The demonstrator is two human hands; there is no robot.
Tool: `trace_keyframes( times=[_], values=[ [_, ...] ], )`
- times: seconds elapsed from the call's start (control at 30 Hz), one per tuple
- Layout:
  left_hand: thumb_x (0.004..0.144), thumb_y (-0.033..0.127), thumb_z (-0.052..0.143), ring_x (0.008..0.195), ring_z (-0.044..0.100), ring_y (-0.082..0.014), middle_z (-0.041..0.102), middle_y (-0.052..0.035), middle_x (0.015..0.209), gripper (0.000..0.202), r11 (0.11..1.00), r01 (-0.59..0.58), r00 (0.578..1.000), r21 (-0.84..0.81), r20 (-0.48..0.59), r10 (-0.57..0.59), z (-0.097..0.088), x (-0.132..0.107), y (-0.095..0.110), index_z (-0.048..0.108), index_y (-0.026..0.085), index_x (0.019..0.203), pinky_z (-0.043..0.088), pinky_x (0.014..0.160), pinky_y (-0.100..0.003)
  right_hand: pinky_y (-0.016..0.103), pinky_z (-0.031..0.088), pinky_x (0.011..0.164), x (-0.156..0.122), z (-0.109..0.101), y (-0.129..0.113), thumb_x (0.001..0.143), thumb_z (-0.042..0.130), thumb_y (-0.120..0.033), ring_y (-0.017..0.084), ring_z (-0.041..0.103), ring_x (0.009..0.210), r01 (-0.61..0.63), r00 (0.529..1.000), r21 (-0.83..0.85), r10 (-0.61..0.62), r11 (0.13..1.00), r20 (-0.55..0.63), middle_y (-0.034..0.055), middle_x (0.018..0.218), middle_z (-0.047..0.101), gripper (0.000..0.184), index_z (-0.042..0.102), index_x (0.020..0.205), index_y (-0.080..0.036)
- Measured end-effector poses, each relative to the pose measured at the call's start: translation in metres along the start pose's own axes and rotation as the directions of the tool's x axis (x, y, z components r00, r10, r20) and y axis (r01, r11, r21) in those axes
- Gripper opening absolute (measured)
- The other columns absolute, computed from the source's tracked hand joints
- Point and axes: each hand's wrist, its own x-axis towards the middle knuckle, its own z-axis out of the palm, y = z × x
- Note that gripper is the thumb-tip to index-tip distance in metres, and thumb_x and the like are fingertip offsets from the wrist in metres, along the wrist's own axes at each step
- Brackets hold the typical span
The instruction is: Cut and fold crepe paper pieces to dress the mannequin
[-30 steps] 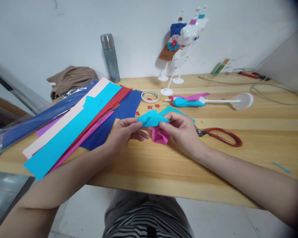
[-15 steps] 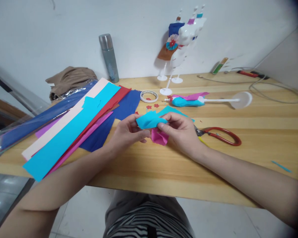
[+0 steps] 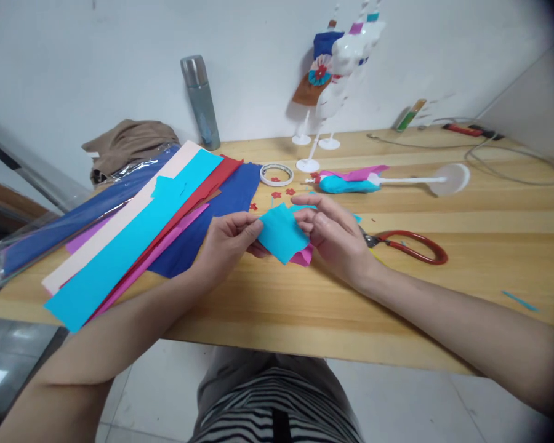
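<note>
Between my hands is a small bright-blue piece of crepe paper [image 3: 284, 234], spread nearly flat with one corner pointing towards me. My left hand [image 3: 233, 237] is closed on its left corner, thumb on top. At the right edge is my right hand [image 3: 337, 240], its forefinger stretched out and the other fingers loosely bent; whether a fingertip touches the paper is hard to see. A pink scrap [image 3: 303, 255] shows below the blue piece. Behind the right hand lie another blue piece [image 3: 303, 210] and red-handled scissors [image 3: 415, 246], their blades partly hidden.
Long strips of coloured crepe paper [image 3: 133, 240] lie at the left. Further back are a tape roll [image 3: 277, 175], red paper flowers [image 3: 290, 192], a lying dress-form stand [image 3: 410, 179] wrapped in blue and pink, upright mannequins [image 3: 344, 55], a flask [image 3: 200, 101] and a cable [image 3: 471, 147].
The blue piece was folded over between both hands; now it is spread flat. My right thumb and fingers have come off its right end and opened. The left hand still pinches it.
</note>
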Motion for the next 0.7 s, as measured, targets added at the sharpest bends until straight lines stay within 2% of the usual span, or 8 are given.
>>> trace_keyframes(
  times=[0.13, 0.27, 0.33, 0.43, 0.63, 0.7],
  values=[
    [0.078, 0.054, 0.081, 0.056, 0.071, -0.0139, 0.075, -0.0027, 0.068, 0.041, 0.997, -0.076, 0.997, 0.029, 0.031, 0.075, 0.002, -0.002, 0.000, 0.074, 0.014, 0.081, 0.058, 0.055, -0.021, 0.029, 0.050, 0.057, 0.000, 0.004, 0.000, 0.070, 0.089, -0.042, 0.014, 0.058, 0.060, -0.035, 0.999, -0.133, 0.033, 0.991, -0.012, -0.0031, 0.072, 0.066, 0.034, 0.067, 0.092, -0.026],
    [0.071, 0.056, 0.086, 0.059, 0.073, -0.0159, 0.077, -0.0043, 0.073, 0.048, 0.999, -0.030, 0.997, -0.010, 0.073, 0.031, 0.002, -0.002, 0.001, 0.076, 0.014, 0.091, 0.059, 0.056, -0.023, 0.029, 0.049, 0.055, -0.001, 0.009, 0.001, 0.070, 0.088, -0.039, 0.013, 0.056, 0.056, -0.041, 0.998, -0.234, 0.030, 0.971, -0.052, -0.0027, 0.065, 0.064, 0.028, 0.065, 0.076, -0.024],
    [0.068, 0.056, 0.089, 0.060, 0.074, -0.0171, 0.079, -0.0057, 0.076, 0.052, 0.998, 0.037, 0.995, -0.040, 0.095, -0.033, 0.002, -0.002, 0.001, 0.076, 0.014, 0.096, 0.059, 0.056, -0.024, 0.029, 0.049, 0.054, -0.001, 0.010, 0.000, 0.070, 0.088, -0.039, 0.013, 0.056, 0.054, -0.026, 0.998, -0.233, 0.013, 0.972, -0.057, -0.0028, 0.064, 0.064, 0.027, 0.065, 0.075, -0.024],
    [0.068, 0.056, 0.089, 0.062, 0.075, -0.0184, 0.079, -0.0070, 0.075, 0.051, 0.993, 0.105, 0.988, -0.049, 0.120, -0.098, 0.001, -0.002, 0.001, 0.075, 0.014, 0.093, 0.058, 0.057, -0.023, 0.029, 0.048, 0.053, -0.001, 0.011, -0.001, 0.068, 0.089, -0.038, 0.012, 0.056, 0.054, 0.004, 0.997, -0.215, -0.019, 0.977, -0.069, -0.0029, 0.064, 0.065, 0.027, 0.067, 0.075, -0.024],
    [0.075, 0.074, 0.074, 0.067, 0.077, -0.0222, 0.079, -0.0109, 0.078, 0.061, 0.986, 0.117, 0.986, -0.121, 0.136, -0.100, -0.001, -0.002, -0.001, 0.073, 0.014, 0.088, 0.058, 0.057, -0.025, 0.030, 0.053, 0.056, 0.000, 0.011, 0.001, 0.068, 0.088, -0.039, 0.013, 0.059, 0.056, 0.003, 0.993, -0.196, -0.027, 0.981, -0.116, -0.0028, 0.066, 0.066, 0.026, 0.067, 0.076, -0.025],
    [0.075, 0.073, 0.074, 0.070, 0.077, -0.0224, 0.079, -0.0110, 0.079, 0.060, 0.987, 0.113, 0.984, -0.117, 0.151, -0.095, -0.001, -0.003, -0.001, 0.073, 0.014, 0.087, 0.058, 0.058, -0.025, 0.030, 0.053, 0.054, 0.000, 0.011, 0.001, 0.068, 0.090, -0.040, 0.013, 0.058, 0.054, -0.015, 0.992, -0.178, -0.007, 0.984, -0.124, -0.0027, 0.065, 0.066, 0.028, 0.067, 0.076, -0.026]
  ],
)
